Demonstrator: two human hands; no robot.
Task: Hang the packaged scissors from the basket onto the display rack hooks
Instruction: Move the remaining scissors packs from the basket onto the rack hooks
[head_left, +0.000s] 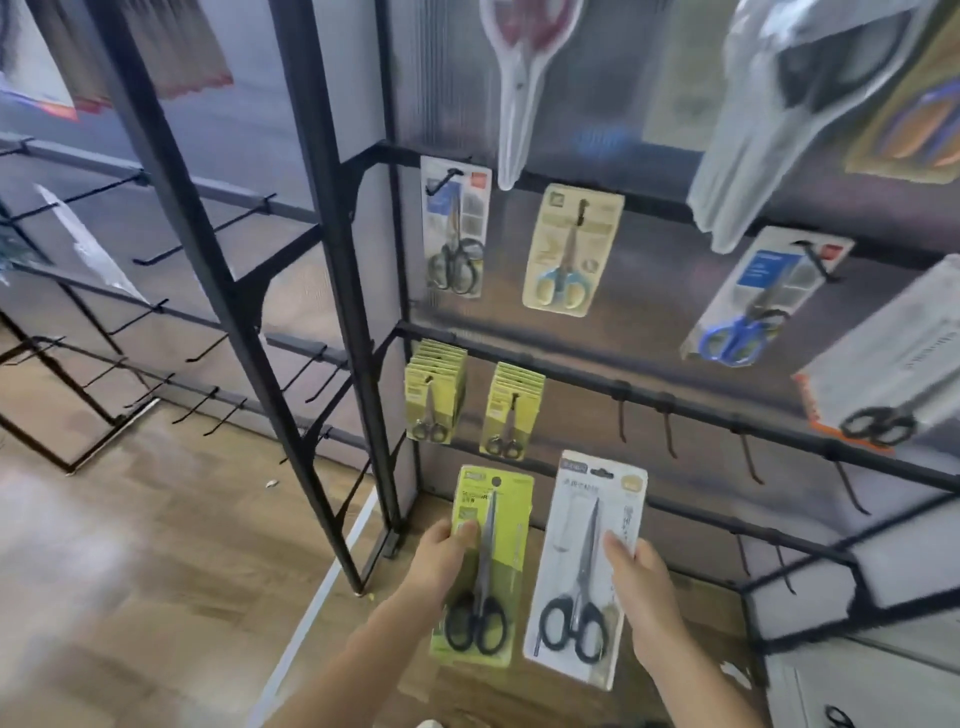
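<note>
Above the fingers (621, 545) of the right hand, a row of bare hooks (670, 431) hangs free on the rack bar (701, 410). Above the left fingers (467, 532), two full stacks of green packs (434, 397) block the hooks there.

Colours on my rack feed

I see 2 black-handled scissors: lime-green card (480, 566), white card (584, 571); black rack (675, 395), blue-handled pair (730, 338), wood-brown floor (208, 519).
</note>
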